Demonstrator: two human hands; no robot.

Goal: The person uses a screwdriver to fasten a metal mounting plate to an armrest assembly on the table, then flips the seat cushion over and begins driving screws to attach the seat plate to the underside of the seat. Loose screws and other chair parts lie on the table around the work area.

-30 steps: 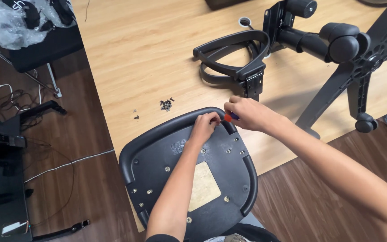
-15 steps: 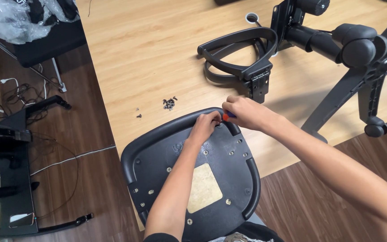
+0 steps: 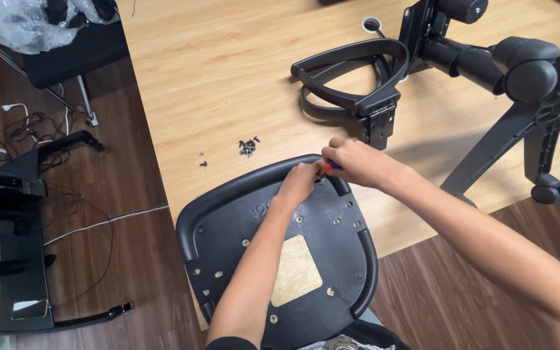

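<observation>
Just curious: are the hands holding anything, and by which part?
The right hand grips a small red-handled tool by its handle. The left hand rests fingertips on the black seat underside; whether it holds anything cannot be told.

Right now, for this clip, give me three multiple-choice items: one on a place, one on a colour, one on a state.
1. Where do the loose screws lie?
A. on the table
B. on the floor
C. in a tray

2. What colour is the seat pan?
A. white
B. black
C. red

3. What are the hands doing?
A. resting apart on the floor
B. lifting the chair base
C. meeting at the seat pan's far rim

Answers: 1 A, the screws sit on the table beyond the seat. 2 B, its plastic is black. 3 C, the left hand and right hand join there around a small red-and-blue tool.
</observation>
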